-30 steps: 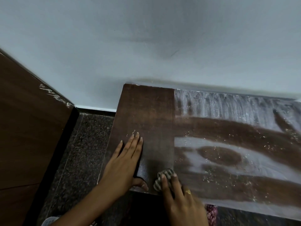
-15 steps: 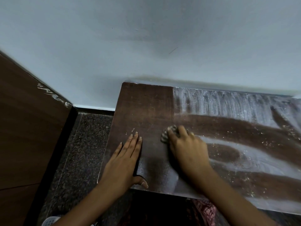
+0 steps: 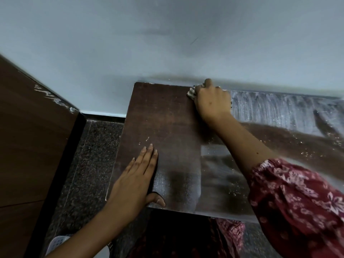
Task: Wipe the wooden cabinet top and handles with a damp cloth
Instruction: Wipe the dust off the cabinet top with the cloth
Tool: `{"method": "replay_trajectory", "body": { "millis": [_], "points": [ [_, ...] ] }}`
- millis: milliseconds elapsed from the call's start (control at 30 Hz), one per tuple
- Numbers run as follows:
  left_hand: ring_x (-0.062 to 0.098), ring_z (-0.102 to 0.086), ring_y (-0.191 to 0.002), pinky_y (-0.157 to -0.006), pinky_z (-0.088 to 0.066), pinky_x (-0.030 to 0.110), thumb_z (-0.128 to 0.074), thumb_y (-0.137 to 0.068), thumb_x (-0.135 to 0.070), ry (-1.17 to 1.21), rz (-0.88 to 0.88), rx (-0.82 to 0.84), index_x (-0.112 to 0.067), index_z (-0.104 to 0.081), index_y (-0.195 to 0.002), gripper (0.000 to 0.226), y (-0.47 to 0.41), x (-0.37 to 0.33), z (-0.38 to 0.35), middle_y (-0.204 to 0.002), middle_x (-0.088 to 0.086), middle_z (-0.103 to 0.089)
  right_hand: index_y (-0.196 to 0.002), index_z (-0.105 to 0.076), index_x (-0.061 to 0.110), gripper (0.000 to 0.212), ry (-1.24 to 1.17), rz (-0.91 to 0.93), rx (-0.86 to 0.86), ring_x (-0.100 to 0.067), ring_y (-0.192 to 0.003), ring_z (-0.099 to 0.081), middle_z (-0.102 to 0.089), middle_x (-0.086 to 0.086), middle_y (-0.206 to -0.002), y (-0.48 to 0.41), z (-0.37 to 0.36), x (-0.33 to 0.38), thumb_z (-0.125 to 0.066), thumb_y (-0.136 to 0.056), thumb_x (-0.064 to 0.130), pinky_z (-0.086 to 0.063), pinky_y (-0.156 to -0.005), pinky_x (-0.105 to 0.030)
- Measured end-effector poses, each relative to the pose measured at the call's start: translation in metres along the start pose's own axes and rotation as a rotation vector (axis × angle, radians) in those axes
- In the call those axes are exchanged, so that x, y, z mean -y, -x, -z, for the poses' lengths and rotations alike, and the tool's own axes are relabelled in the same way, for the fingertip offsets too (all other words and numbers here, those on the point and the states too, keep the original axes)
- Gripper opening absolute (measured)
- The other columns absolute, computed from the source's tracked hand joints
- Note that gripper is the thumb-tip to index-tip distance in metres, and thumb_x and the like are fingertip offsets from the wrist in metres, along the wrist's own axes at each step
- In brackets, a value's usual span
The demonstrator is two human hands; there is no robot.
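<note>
The dark wooden cabinet top [image 3: 163, 118] fills the middle and right of the head view. Its left part looks wiped and brown; the right part carries white dust streaks. My right hand [image 3: 212, 103] is at the back edge by the wall, closed over a striped cloth [image 3: 191, 93] that peeks out at its left. My left hand [image 3: 135, 181] lies flat, fingers together, on the front left corner, thumb over the front edge. No handles are in view.
A pale wall [image 3: 167, 43] rises directly behind the cabinet. A brown wooden panel [image 3: 28, 136] stands at the left across a strip of dark speckled floor [image 3: 87, 155]. A white perforated basket [image 3: 57, 243] sits low at the left.
My right hand has swept the cloth from the front edge straight back to the rear edge by the wall, clearing a strip of dust. My left hand has stayed put.
</note>
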State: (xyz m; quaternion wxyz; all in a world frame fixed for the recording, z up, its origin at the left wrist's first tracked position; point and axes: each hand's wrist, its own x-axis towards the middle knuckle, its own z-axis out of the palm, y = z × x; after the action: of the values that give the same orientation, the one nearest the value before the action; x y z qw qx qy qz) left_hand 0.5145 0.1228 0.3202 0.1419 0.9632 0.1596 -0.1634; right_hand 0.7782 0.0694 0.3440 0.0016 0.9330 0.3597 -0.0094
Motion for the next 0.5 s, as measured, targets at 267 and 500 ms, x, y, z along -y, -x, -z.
{"method": "replay_trajectory", "body": {
  "millis": [267,500],
  "points": [
    [0.014,0.031,-0.136,-0.114,0.007,0.027,-0.057,-0.072,-0.063,-0.017,0.008,0.025,-0.02,0.032,-0.133,0.116,-0.001,-0.003,0.001,-0.144,-0.002,0.038,-0.12,-0.059,0.006,0.042,0.07,0.006,0.071,-0.026,-0.068,-0.065,-0.063,-0.014,-0.107,0.143,-0.001,0.021,-0.067,-0.08,0.016,-0.042,-0.043,-0.027],
    [0.012,0.03,-0.134,-0.115,0.005,0.028,-0.058,-0.071,-0.062,-0.025,0.014,0.04,-0.019,0.029,-0.136,0.117,-0.001,-0.003,0.002,-0.144,-0.003,0.036,-0.105,-0.072,0.008,0.042,0.007,0.104,0.128,-0.026,-0.051,-0.062,-0.072,-0.016,-0.093,0.242,-0.003,0.029,-0.074,-0.063,0.009,-0.048,-0.037,-0.029]
  ]
}}
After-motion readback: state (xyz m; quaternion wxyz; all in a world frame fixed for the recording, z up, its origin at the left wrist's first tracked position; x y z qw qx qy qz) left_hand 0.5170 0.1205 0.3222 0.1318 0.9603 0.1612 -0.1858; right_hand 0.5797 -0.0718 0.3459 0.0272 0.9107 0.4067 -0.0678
